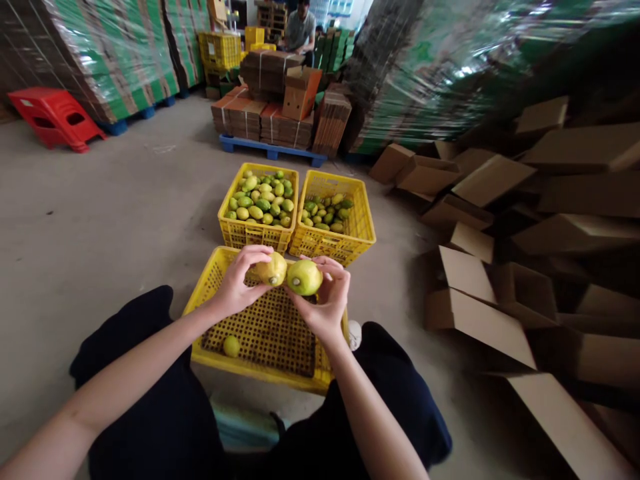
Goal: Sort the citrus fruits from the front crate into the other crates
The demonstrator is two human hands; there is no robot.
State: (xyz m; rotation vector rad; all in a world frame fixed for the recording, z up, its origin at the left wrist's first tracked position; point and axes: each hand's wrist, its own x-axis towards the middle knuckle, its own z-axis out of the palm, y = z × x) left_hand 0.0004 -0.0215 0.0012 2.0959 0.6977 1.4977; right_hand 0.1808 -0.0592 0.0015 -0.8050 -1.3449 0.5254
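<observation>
My left hand (239,281) is closed around a yellow lemon (273,269). Beside it, my right hand (327,293) grips a greener lemon (305,277). Both fruits are held up side by side, one end of each facing me, over a yellow plastic crate (270,379) between my knees. One small yellow-green lemon (231,346) lies in that crate's near left corner. Just beyond, a second yellow crate (257,233) is heaped with yellow and green lemons (260,200). To its right, another yellow crate (367,217) holds a lower pile of mostly green ones (325,215).
Many open cardboard boxes (480,320) lie jumbled on the right. A blue pallet (273,148) carries bundled flat cardboard (245,117) ahead. A red stool (57,119) stands at far left. Wrapped green stacks (120,53) flank the room, and a person (301,30) is at the back.
</observation>
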